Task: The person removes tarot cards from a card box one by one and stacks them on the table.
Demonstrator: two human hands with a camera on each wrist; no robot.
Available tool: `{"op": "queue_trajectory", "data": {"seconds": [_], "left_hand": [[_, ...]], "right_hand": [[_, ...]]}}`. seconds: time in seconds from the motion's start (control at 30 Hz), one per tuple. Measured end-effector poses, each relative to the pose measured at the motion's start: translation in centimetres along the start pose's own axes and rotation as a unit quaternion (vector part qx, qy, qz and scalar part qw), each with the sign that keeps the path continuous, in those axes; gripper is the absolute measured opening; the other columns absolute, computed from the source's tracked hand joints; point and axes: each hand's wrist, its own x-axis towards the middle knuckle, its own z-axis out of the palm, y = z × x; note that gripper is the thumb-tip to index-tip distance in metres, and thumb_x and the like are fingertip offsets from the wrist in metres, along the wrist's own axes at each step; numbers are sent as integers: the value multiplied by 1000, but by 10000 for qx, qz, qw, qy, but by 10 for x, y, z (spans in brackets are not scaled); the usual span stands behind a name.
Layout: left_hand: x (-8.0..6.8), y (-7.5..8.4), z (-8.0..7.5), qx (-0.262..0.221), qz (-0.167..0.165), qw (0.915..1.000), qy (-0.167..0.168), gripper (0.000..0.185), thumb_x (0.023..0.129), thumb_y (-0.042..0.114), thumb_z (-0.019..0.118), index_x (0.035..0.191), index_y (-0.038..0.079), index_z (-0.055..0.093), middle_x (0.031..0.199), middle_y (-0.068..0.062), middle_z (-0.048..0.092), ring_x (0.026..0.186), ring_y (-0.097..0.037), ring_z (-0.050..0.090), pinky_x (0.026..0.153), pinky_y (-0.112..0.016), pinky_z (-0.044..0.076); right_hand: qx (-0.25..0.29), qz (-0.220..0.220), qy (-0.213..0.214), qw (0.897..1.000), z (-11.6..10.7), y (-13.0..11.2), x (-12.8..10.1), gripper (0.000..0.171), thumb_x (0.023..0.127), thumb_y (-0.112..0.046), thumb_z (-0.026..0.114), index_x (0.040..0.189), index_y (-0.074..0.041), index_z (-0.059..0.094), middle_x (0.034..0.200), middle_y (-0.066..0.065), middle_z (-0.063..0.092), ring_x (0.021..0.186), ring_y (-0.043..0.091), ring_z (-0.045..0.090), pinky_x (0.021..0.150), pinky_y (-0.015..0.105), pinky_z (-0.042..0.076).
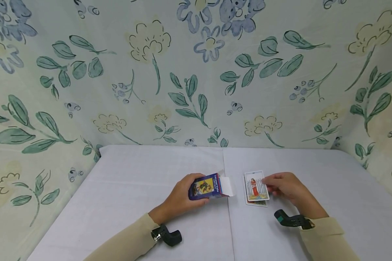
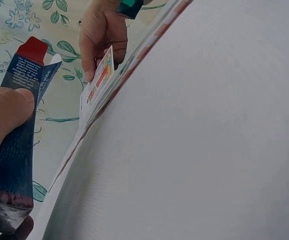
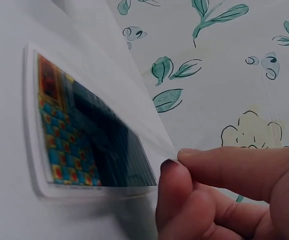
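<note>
My left hand (image 1: 184, 192) grips a dark blue tarot card box (image 1: 204, 186), its picture face up. The white end flap (image 1: 227, 186) of the box stands open toward the right. In the left wrist view the thumb presses the box's printed narrow side (image 2: 22, 125). My right hand (image 1: 285, 185) pinches the right edge of a tarot card (image 1: 256, 186) showing a red-robed figure, between thumb and forefinger. That card is tilted over other cards (image 3: 74, 145) on the table; in the right wrist view the top one below shows a colourful checkered picture.
A white cloth covers the table (image 1: 134, 188), with a crease running front to back between the box and the cards. Behind it hangs a floral curtain (image 1: 196, 90). Black wrist cameras (image 1: 168, 235) sit at both sleeve cuffs.
</note>
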Motion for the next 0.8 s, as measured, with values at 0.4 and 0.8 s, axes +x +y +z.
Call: {"op": "queue_trajectory", "data": {"seconds": [0.4, 0.8], "left_hand": [[0, -2, 1, 35, -24, 10000, -14, 71, 79, 47, 76, 136, 19, 45, 127, 6, 53, 110, -7, 51, 94, -32, 47], [0, -1, 1, 63, -42, 10000, -19, 71, 79, 46, 76, 137, 19, 45, 127, 6, 53, 110, -7, 51, 94, -32, 46]], "right_hand": [[-509, 4, 132, 9986, 6, -1, -3, 38, 90, -25, 66, 111, 7, 60, 79, 8, 63, 70, 20, 56, 61, 26, 50], [-1197, -95, 586, 9910, 16, -1, -2, 27, 88, -20, 69, 97, 5, 64, 75, 10, 61, 66, 21, 55, 57, 24, 48]]}}
